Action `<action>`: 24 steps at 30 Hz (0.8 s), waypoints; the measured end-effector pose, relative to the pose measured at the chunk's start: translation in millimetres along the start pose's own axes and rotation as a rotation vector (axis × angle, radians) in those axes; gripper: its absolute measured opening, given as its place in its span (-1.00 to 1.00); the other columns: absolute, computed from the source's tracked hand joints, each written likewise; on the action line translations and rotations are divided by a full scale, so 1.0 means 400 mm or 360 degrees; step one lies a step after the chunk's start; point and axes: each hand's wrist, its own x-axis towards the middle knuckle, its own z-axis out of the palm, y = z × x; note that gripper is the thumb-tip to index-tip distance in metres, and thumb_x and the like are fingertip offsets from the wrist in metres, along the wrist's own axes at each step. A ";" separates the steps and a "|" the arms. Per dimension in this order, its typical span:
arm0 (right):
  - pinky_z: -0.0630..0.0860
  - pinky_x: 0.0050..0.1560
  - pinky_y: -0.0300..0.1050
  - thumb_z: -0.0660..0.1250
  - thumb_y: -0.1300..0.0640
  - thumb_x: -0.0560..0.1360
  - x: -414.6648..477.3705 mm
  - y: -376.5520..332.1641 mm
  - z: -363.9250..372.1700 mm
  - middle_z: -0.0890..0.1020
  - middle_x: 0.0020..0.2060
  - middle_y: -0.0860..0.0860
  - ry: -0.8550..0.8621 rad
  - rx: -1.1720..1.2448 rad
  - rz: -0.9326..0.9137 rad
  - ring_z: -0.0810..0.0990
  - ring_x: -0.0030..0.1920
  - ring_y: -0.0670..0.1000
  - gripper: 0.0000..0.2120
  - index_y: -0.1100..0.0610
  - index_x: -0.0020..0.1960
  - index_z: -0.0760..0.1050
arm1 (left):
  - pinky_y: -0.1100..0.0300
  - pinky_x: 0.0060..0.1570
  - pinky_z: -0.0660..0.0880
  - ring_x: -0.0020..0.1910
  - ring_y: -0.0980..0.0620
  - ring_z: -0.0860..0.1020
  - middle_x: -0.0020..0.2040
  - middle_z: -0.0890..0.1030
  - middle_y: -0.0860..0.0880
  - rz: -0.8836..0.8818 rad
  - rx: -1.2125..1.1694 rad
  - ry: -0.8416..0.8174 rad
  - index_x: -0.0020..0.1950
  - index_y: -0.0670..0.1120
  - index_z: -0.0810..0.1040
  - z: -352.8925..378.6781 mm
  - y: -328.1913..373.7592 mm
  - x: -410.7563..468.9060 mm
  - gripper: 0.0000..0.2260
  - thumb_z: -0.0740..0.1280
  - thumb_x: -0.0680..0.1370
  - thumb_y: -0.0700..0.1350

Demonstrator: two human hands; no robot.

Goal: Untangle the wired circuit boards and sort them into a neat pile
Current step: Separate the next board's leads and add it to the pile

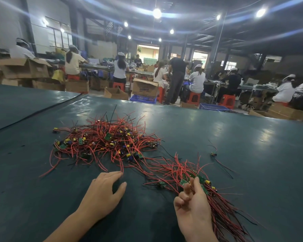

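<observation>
A tangled heap of small green circuit boards with red and black wires (105,140) lies on the dark green table (234,145), ahead and left of centre. My right hand (192,206) is shut on a bundle of wired boards (202,182); their red wires trail back past my wrist and fan out toward the heap. My left hand (103,191) hovers palm down, fingers spread, just short of the heap's nearest red wire ends, and holds nothing. One lone wired board (213,154) lies apart to the right.
A seam where two table mats meet (42,110) runs diagonally at the left. Beyond the table's far edge (164,105) are cardboard boxes (144,88), blue crates, red stools and several seated workers at other benches.
</observation>
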 end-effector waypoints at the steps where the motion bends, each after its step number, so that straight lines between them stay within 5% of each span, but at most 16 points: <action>1: 0.20 -0.66 -0.37 0.22 -0.05 0.60 0.001 0.001 -0.001 0.47 -0.54 -0.09 -0.0001 -0.0001 -0.0004 0.25 -0.67 -0.16 -0.80 0.03 -0.11 0.49 | 0.23 0.30 0.31 0.30 0.19 0.38 0.29 0.51 0.17 0.0038 -0.0061 0.0024 0.35 0.01 0.48 -0.001 0.003 -0.002 -0.62 0.25 0.58 0.11; 6: 0.22 -0.65 -0.36 0.20 -0.05 0.61 0.004 0.003 -0.007 0.53 -0.50 -0.05 -0.0070 -0.0099 0.0031 0.28 -0.66 -0.14 -0.74 0.09 -0.02 0.57 | 0.30 0.07 0.44 0.01 0.28 0.48 -0.06 0.57 0.29 0.0160 -0.0239 0.0128 0.09 0.04 0.65 -0.010 0.017 -0.007 -0.83 0.34 0.54 0.01; 10: 0.22 -0.66 -0.32 0.24 -0.02 0.59 0.006 0.018 -0.005 0.55 -0.47 -0.04 -0.0120 -0.0278 0.0029 0.29 -0.64 -0.14 -0.77 0.10 0.01 0.59 | 0.26 -0.12 0.50 -0.11 0.24 0.55 -0.17 0.61 0.27 0.0281 -0.0431 0.0342 -0.12 -0.01 0.69 -0.028 0.043 -0.011 -0.89 0.43 0.49 -0.21; 13: 0.26 -0.65 -0.30 0.26 0.00 0.58 0.005 0.037 -0.001 0.60 -0.45 -0.02 -0.0185 -0.0531 -0.0020 0.35 -0.62 -0.13 -0.77 0.12 0.01 0.61 | 0.19 -0.22 0.52 -0.15 0.17 0.59 -0.19 0.63 0.20 0.0462 -0.0661 0.0375 -0.20 -0.04 0.68 -0.036 0.078 -0.027 -0.90 0.40 0.48 -0.19; 20: 0.50 -0.42 -0.21 0.33 0.15 0.55 -0.017 0.091 0.012 0.70 -0.30 0.05 -0.0530 -0.1221 -0.0185 0.60 -0.39 -0.07 -0.83 0.25 -0.05 0.62 | 0.28 -0.23 0.49 -0.21 0.18 0.57 -0.21 0.62 0.17 0.0929 -0.0906 0.0011 -0.28 -0.07 0.65 -0.024 0.147 -0.070 -0.91 0.41 0.43 -0.17; 24: 0.60 -0.18 -0.23 0.33 0.32 0.52 -0.029 0.094 0.007 0.73 -0.24 0.09 -0.0655 -0.1305 -0.0275 0.70 -0.22 -0.03 -0.91 0.28 -0.02 0.60 | 0.30 -0.28 0.41 -0.33 0.16 0.51 -0.35 0.55 0.16 0.0783 -0.1042 -0.0274 -0.33 -0.03 0.57 -0.017 0.150 -0.072 -0.80 0.39 0.50 -0.09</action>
